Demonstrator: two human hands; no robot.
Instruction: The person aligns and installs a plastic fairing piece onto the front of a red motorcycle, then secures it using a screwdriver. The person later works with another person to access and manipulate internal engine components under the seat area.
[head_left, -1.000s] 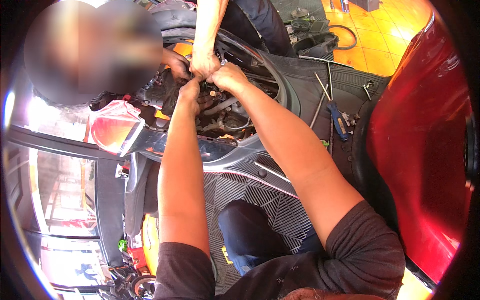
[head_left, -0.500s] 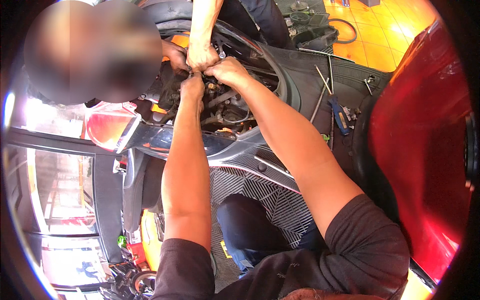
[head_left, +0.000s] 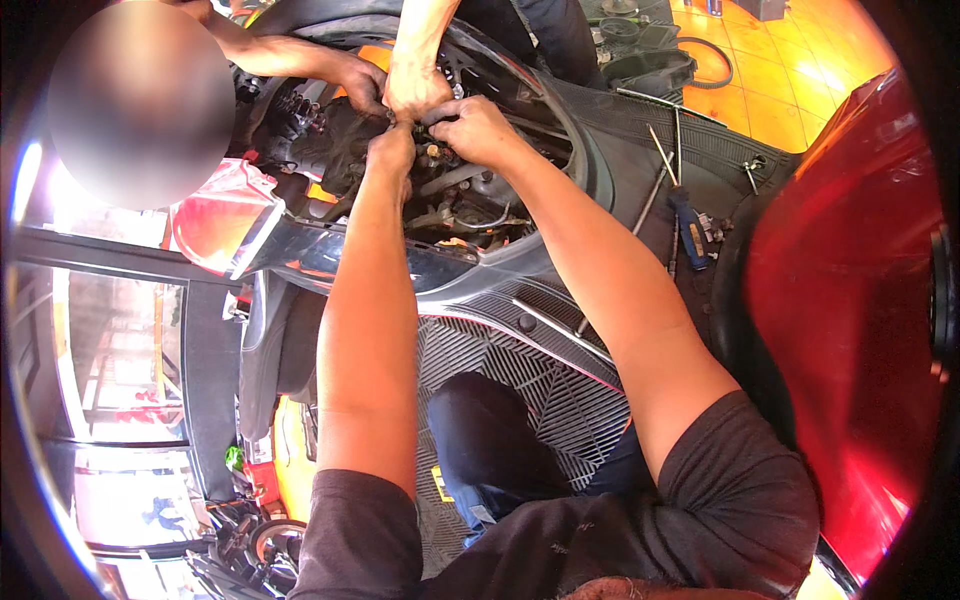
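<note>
Both my arms reach into the open body of a scooter point(head_left: 370, 270), where engine parts point(head_left: 460, 205) show. My left hand point(head_left: 392, 152) is closed over the engine bay, its fingers curled round something I cannot make out. Beside it on the right, my right hand point(head_left: 478, 130) has its fingers bent and pressed together at the same spot; what they hold is hidden. A co-worker's hand point(head_left: 416, 92) comes down from above and touches close to both of mine. The co-worker's other hand point(head_left: 364, 86) is bent in from the left. A brass-coloured fitting point(head_left: 433, 150) sits just below our hands.
A blue-handled screwdriver point(head_left: 688, 230) and a T-shaped metal wrench point(head_left: 676, 130) lie on the black footboard point(head_left: 640, 150) at right. A large red body panel point(head_left: 850, 320) stands at far right. A red-and-white tail light point(head_left: 225, 215) juts out at left. Below is a grey ribbed mat point(head_left: 520, 400).
My right hand has shifted slightly away from the left, with its fingers still bent. The co-worker's head has moved left, baring more of the forearm. The whole view has shifted a little.
</note>
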